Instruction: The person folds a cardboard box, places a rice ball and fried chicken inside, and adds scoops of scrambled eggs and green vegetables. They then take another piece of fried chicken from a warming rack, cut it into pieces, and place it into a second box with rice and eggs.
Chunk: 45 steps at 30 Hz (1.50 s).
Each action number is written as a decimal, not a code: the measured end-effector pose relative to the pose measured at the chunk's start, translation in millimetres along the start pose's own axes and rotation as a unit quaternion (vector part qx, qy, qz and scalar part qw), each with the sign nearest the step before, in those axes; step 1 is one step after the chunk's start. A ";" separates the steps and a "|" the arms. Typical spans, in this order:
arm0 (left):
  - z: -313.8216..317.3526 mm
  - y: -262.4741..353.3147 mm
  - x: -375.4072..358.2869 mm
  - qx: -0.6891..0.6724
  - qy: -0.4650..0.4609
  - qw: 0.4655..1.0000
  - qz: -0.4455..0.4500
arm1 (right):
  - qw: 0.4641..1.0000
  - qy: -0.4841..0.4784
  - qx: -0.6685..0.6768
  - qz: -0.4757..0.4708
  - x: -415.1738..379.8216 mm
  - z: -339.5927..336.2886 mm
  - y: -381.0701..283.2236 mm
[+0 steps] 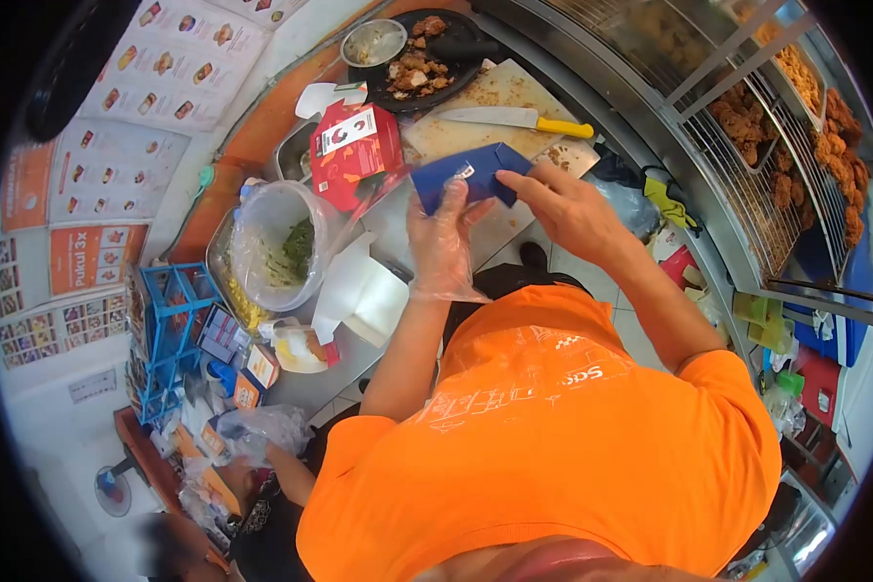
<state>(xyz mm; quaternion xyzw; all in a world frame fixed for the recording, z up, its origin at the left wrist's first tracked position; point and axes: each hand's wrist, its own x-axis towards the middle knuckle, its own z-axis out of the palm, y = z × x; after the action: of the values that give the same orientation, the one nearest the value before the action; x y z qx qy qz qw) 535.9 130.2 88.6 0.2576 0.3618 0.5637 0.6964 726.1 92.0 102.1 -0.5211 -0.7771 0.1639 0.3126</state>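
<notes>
A dark blue folded box (475, 175) is held between both hands, in front of the orange shirt. My left hand (441, 242), in a clear plastic glove, grips its left end with the thumb over the near face. The bare fingers of my right hand (567, 209) pinch its right end. Just beyond the box, a knife with a yellow handle (563, 127) lies on a crumb-covered cutting board (500, 89). An open white box (373, 301) stands left of my left hand, and a red box (354, 155) lies behind it.
A clear tub with green contents (281, 247) stands at the left. Behind is a black plate (412, 95) with fried pieces. Wire racks of fried chicken (776, 184) line the right. Another person's arm (291, 473) reaches among plastic bags at the lower left, near a blue rack (170, 339).
</notes>
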 end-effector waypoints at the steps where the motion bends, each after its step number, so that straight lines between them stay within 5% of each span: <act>1: -1.1 3.5 3.1 -0.001 0.005 1.000 0.017 | 1.000 -0.015 -0.005 0.018 2.0 -0.8 1.6; 4: -6.4 12.8 7.4 0.017 0.006 0.999 0.029 | 0.979 0.078 -0.158 -0.103 21.3 -14.9 2.4; 9: -8.3 29.3 8.6 0.031 -0.011 0.999 0.036 | 0.963 0.061 -0.177 -0.192 44.8 -34.8 15.1; 13: -8.2 32.6 5.0 0.024 -0.002 0.995 0.101 | 0.982 0.097 -0.055 -0.154 50.2 -29.6 10.5; 15: -10.4 34.0 3.0 0.017 0.003 0.993 0.119 | 0.997 0.037 0.020 -0.062 47.2 -20.4 13.2; 18: -5.5 33.1 -3.4 -0.004 0.006 0.989 0.150 | 0.980 0.073 0.058 -0.179 51.7 -12.0 4.1; 24: -3.5 25.6 -11.1 0.105 0.019 0.978 0.178 | 0.982 -0.016 0.015 -0.186 51.2 -26.1 -11.2; 31: 10.0 20.6 -21.2 -0.027 0.077 0.996 0.038 | 0.988 -0.027 0.078 -0.129 38.4 2.3 -15.9; 33: 2.1 12.3 -17.2 -0.049 0.058 0.997 -0.003 | 0.966 -0.041 0.245 0.071 33.4 16.5 -22.2; 34: -2.7 7.8 -17.2 -0.051 0.061 0.997 -0.002 | 0.966 -0.044 0.245 0.070 28.4 32.1 -24.9; 36: -13.1 -4.0 -18.6 -0.055 -0.025 0.998 0.016 | 0.880 0.030 0.430 0.201 18.1 60.5 -31.8; 37: -18.2 -8.7 -20.1 -0.044 0.013 0.999 0.005 | 0.879 0.025 0.431 0.201 13.5 60.2 -31.8; 39: -26.0 -11.4 -25.1 0.034 0.039 0.999 -0.008 | 0.843 -0.119 0.429 0.301 6.5 52.4 -28.8; 40: -28.6 -8.8 -29.4 0.100 0.028 0.995 -0.009 | 0.843 -0.124 0.428 0.302 6.0 53.2 -18.9; 42: -41.2 -0.9 -42.1 0.171 -0.027 0.983 -0.064 | 0.914 0.086 0.381 0.113 8.6 59.8 7.1; 44: -55.6 -2.7 -50.4 0.233 -0.163 0.935 -0.211 | 0.863 0.061 0.485 0.131 13.7 53.2 19.4; 45: -59.8 -3.2 -50.9 0.230 -0.177 0.922 -0.256 | 0.850 -0.039 0.503 0.153 12.7 48.6 24.1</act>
<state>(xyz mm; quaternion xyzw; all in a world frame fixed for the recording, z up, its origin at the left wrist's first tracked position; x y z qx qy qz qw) 485.1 77.1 60.8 0.4051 0.4057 0.2127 0.7913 707.9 116.8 55.6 -0.3980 -0.5109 0.5979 0.4723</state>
